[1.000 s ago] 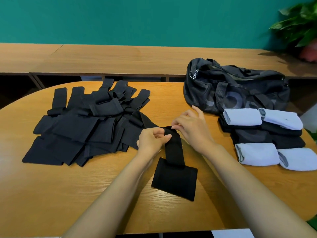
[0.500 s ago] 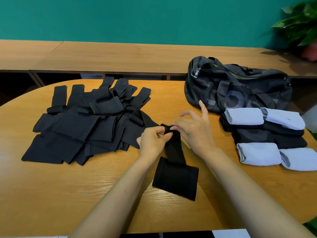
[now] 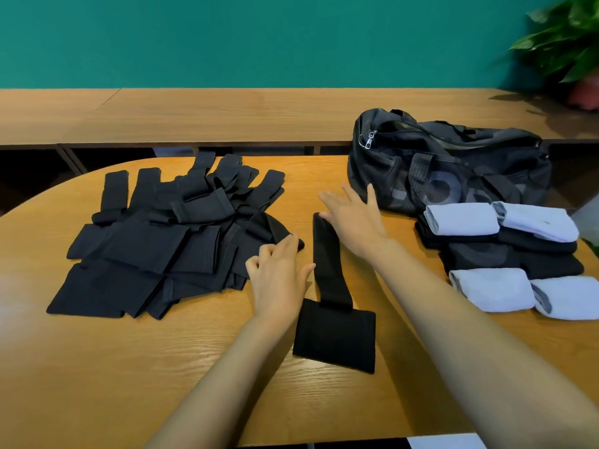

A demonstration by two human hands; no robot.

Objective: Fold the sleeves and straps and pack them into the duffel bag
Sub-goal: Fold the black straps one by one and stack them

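Strap [image 3: 328, 264] lies flat on the table [image 3: 97, 367], wide pad end nearest me. Right hand [image 3: 353, 218] has fingers spread straight, thumb touching its far end. Left hand [image 3: 278, 281] is loose, holding nothing, just beside it, with the duffel bag [image 3: 447, 176] back right.

- Bright, even light overhead; shadows soft.
- Pale glare on the table [image 3: 19, 306] at left.
- Right hand [image 3: 353, 222] slightly motion-blurred; plant [image 3: 564, 43] soft.
- Straight edges bow, wide-angle lens.

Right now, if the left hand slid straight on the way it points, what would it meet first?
Left hand would meet the heap of black fabric straps, probably almost immediately.
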